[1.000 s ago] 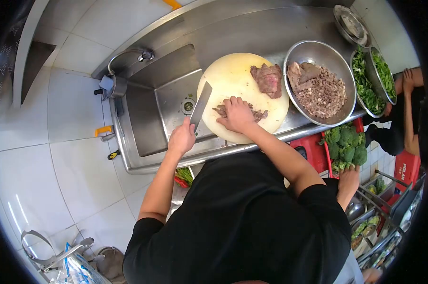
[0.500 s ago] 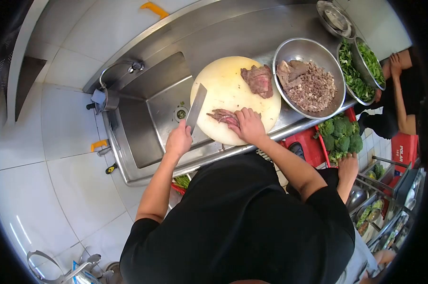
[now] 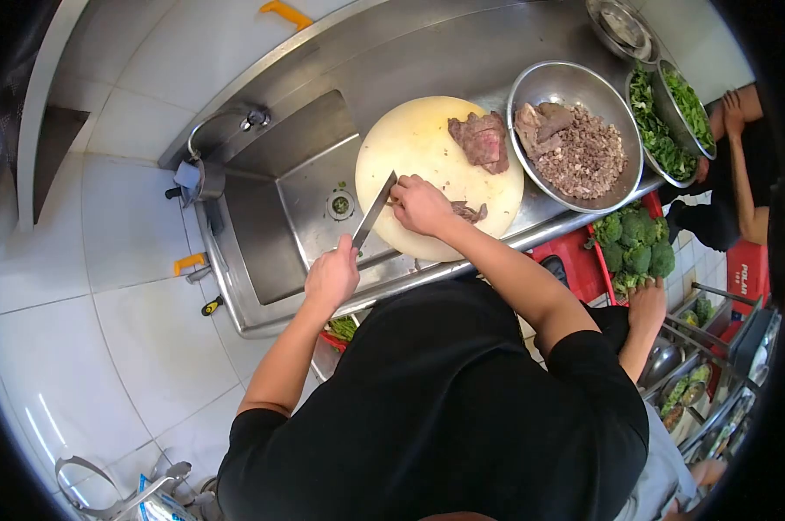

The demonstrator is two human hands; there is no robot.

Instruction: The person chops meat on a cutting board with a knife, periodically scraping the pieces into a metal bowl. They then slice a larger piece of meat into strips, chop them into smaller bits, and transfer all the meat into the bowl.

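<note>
My left hand (image 3: 332,276) is closed round the handle of a knife (image 3: 377,210), whose blade slants up over the left side of a round, pale cutting board (image 3: 427,122). Close beside the blade, my right hand (image 3: 421,205) has its fingers curled down on meat strips, which are mostly hidden under it. A few more cut strips of meat (image 3: 470,211) lie by my right wrist. Toward the board's upper right rests a larger chunk of dark cooked meat (image 3: 482,142), apart from both hands.
A steel bowl (image 3: 521,87) of diced meat and larger pieces stands right of the board. Leafy greens (image 3: 670,156) fill bowls beyond it. The sink (image 3: 301,234) lies left. Broccoli (image 3: 635,247) sits in a red crate, with another person's hand (image 3: 647,304) touching it.
My right hand has moved left and up, close to the knife, leaving some strips behind it. The knife has turned and shifted right over the board. The view has shifted slightly.
</note>
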